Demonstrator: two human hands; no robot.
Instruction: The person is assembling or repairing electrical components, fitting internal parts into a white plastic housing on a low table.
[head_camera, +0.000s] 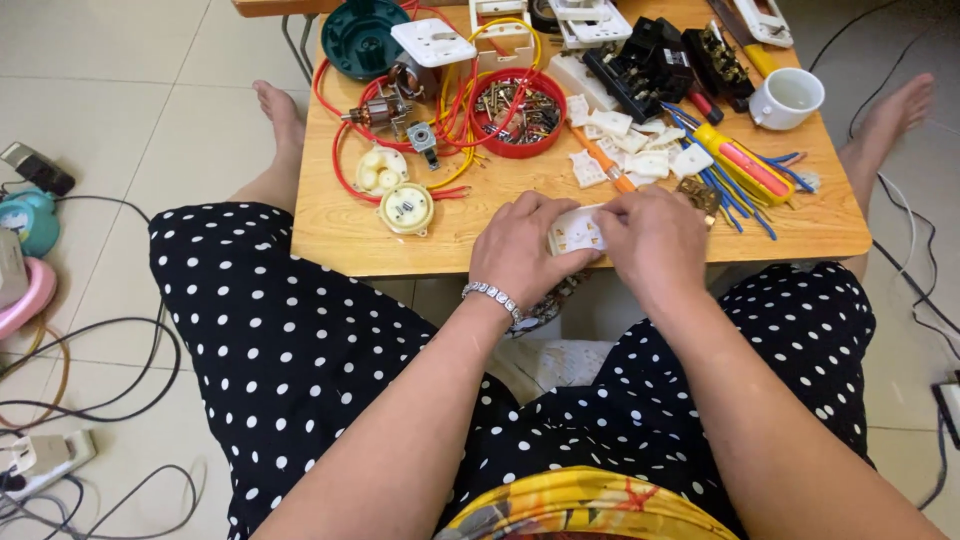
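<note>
Head view: your left hand (520, 250) and right hand (655, 245) both clamp a small white socket part (575, 232) at the near edge of the low wooden table (340, 230), fingers curled and pinching it from either side. Loose white plastic pieces (640, 150) lie just beyond your right hand, next to a yellow-red screwdriver (745, 165). Red tray of metal contacts (520, 112) sits farther back, white cup (787, 98) at right.

Probably home: tiled floor (120, 110), low table (400, 235).
</note>
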